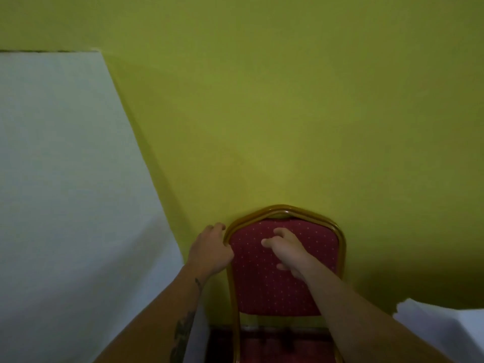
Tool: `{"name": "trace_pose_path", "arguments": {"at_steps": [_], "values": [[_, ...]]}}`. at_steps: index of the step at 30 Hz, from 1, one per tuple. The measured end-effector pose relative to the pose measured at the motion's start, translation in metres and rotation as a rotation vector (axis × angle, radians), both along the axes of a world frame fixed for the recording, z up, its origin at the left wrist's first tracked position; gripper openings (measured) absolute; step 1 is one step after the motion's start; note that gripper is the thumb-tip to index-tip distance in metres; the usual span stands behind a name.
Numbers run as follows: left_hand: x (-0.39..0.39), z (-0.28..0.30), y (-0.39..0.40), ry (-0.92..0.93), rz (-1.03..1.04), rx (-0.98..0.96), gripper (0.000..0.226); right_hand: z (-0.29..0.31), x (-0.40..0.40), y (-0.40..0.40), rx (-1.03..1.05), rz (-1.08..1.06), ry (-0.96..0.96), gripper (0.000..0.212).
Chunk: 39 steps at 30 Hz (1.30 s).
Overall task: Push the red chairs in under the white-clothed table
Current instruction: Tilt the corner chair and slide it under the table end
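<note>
A red chair (262,286) with white dots and a gold frame stands low in the middle, its backrest facing me. Its top touches a broad yellow-green surface (288,113). My left hand (209,250) is closed around the upper left corner of the frame. My right hand (286,251) lies against the red padding near the top, fingers spread and curled, gripping nothing. A white tablecloth (65,179) fills the left side and hangs down beside my left forearm. The chair's seat and legs are hidden.
More white cloth (445,326) shows at the lower right, behind my right forearm. Dark red carpet (275,347) is visible under the chair back. The yellow-green surface fills the whole top and right of the view.
</note>
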<state>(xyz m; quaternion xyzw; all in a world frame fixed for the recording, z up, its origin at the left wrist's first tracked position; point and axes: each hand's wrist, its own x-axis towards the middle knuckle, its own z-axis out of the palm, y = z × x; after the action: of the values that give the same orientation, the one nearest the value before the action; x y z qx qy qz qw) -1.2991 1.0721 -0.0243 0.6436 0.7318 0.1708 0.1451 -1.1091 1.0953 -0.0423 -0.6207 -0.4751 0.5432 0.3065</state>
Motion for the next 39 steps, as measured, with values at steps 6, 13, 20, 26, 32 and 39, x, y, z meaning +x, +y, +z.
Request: {"name": "trace_pose_path", "arguments": {"at_steps": [6,13,20,26,32,39], "values": [[-0.006,-0.059,0.076,-0.296,0.11,-0.139,0.077,-0.04,-0.043,0.061,0.011,-0.118,-0.198,0.091],[-0.013,-0.118,0.117,-0.641,0.11,-0.151,0.073,-0.085,-0.077,0.083,0.081,-0.079,-0.6,0.118],[-0.026,-0.131,0.104,-0.54,0.051,-0.095,0.06,-0.097,-0.076,0.076,0.168,-0.053,-0.568,0.119],[-0.034,-0.136,0.074,-0.568,0.054,-0.089,0.065,-0.103,-0.071,0.054,0.204,-0.001,-0.576,0.116],[-0.054,-0.151,0.006,-0.695,0.069,0.057,0.048,-0.101,-0.081,0.017,0.195,0.131,-0.519,0.112],[-0.089,-0.146,-0.092,-0.79,0.234,0.141,0.033,-0.094,-0.125,-0.032,0.126,0.283,-0.395,0.112]]}}
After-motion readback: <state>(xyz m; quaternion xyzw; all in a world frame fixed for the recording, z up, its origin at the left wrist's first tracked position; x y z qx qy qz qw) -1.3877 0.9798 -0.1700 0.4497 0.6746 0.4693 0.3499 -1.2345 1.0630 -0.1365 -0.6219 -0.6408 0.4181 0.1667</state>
